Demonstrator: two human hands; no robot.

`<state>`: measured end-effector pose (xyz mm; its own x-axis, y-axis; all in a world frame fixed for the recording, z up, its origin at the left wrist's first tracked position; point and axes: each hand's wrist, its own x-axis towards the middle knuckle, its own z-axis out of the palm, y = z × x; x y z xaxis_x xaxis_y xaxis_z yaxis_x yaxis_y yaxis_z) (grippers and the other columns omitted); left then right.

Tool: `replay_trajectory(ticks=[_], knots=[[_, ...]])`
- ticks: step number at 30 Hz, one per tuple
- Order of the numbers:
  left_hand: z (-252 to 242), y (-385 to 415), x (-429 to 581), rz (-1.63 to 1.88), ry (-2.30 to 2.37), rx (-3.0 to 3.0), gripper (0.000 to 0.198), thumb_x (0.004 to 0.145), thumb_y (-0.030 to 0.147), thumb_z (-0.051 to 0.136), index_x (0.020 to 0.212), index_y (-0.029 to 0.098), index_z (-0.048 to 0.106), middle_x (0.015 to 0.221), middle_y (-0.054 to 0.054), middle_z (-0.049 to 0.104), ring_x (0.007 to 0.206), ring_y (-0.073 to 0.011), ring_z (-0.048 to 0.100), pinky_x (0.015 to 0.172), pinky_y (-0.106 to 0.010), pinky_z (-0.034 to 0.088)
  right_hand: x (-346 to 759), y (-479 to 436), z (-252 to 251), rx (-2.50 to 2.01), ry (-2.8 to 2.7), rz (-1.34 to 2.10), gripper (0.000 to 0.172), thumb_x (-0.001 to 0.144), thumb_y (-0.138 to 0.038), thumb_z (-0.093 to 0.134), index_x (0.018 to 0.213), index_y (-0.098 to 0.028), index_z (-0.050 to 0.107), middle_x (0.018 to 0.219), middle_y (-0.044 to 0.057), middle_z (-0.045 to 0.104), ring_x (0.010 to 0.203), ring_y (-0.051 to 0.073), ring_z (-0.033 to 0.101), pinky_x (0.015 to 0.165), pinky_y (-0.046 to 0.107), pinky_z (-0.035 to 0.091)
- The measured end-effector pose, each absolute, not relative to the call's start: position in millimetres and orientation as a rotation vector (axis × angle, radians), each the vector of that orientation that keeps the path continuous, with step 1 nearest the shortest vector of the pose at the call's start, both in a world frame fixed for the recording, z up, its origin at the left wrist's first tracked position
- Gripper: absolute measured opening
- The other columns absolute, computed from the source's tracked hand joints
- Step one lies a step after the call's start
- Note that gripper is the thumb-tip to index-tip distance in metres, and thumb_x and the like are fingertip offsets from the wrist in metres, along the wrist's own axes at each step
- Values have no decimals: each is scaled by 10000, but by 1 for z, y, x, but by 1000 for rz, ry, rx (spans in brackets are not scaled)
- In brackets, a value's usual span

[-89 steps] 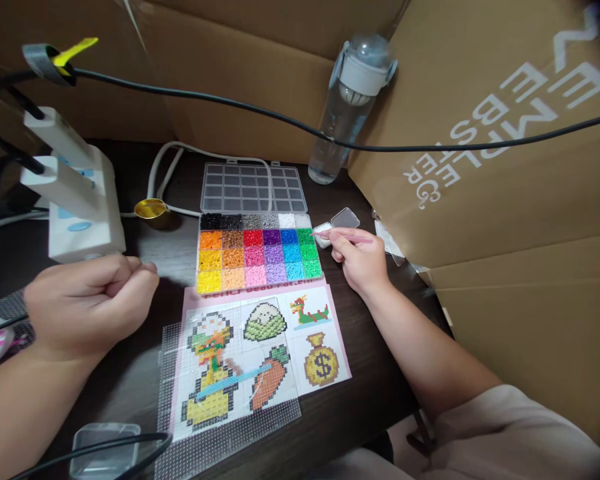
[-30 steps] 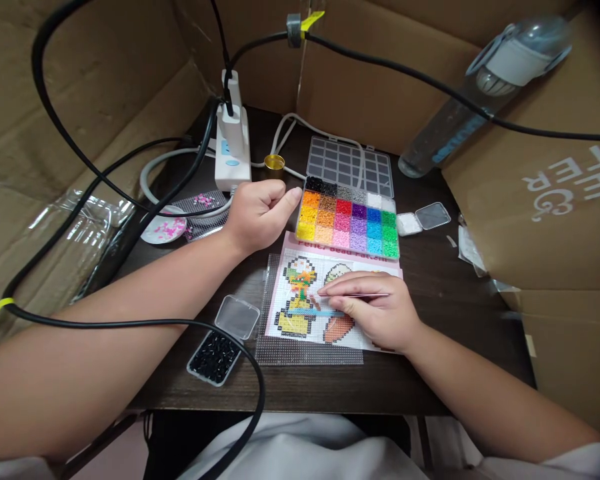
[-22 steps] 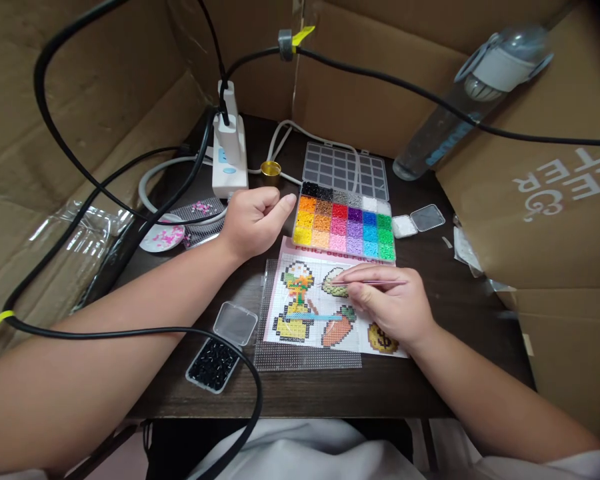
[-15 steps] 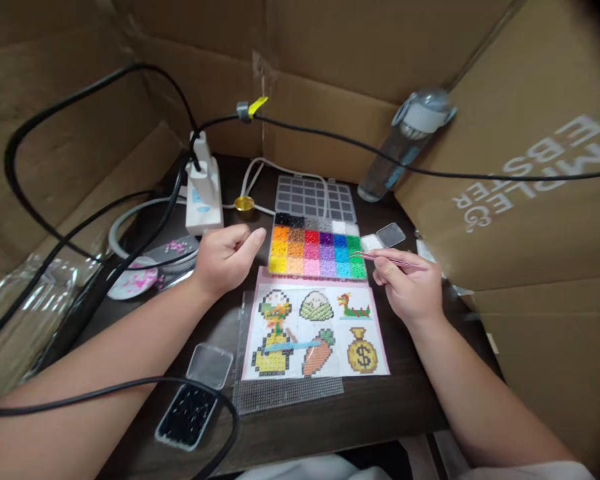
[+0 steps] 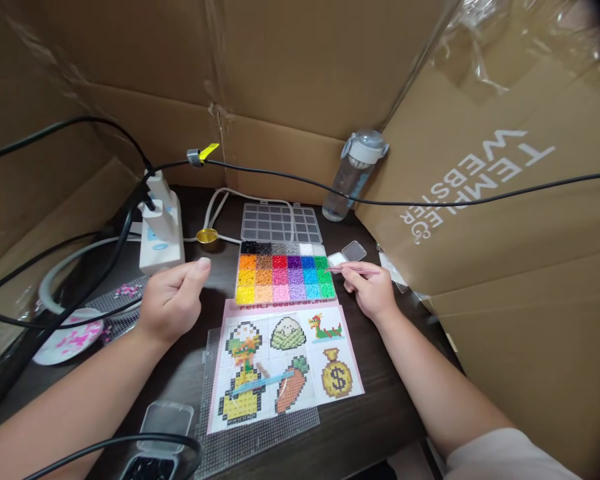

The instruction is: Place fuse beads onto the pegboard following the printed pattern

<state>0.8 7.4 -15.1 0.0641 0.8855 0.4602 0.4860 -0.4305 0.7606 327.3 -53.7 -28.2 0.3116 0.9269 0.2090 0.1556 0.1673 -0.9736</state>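
Note:
My right hand (image 5: pixel 373 288) pinches pink tweezers (image 5: pixel 363 271), whose tips reach over the green beads at the right edge of the bead box (image 5: pixel 296 277). My left hand (image 5: pixel 174 297) is closed in a loose fist with the thumb up, left of the box; whatever it may hold is hidden. Below the box lies a pattern sheet (image 5: pixel 307 383) with pixel pictures, and a figure made of orange, green and light blue beads (image 5: pixel 260 383) rests on its left part. A clear pegboard (image 5: pixel 260 443) sticks out from under the sheet.
A power strip (image 5: pixel 163 247), a gold cup (image 5: pixel 207 238) and a water bottle (image 5: pixel 353 175) stand towards the back. Black cables (image 5: pixel 290 178) cross the view. At left is a dish of pink beads (image 5: pixel 73 337); a box of black beads (image 5: pixel 150 467) lies at the bottom.
The camera view has turned, shifting everything left and lower in the picture. My right hand still pinches the tweezers near the green beads, and my left hand stays closed.

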Motion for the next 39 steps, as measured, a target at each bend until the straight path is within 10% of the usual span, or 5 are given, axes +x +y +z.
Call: replay_trajectory(ticks=[39], knots=[[-9,3,6,1211,1359,1820,476,865,437,472,493,199,296,499,36,274,468,-91,288,464,-276,243,319,-40,-28,-1401,-1027,708,187,707,-321,744,790,-156,775,635,41,700,444,82,443,436,247,338]])
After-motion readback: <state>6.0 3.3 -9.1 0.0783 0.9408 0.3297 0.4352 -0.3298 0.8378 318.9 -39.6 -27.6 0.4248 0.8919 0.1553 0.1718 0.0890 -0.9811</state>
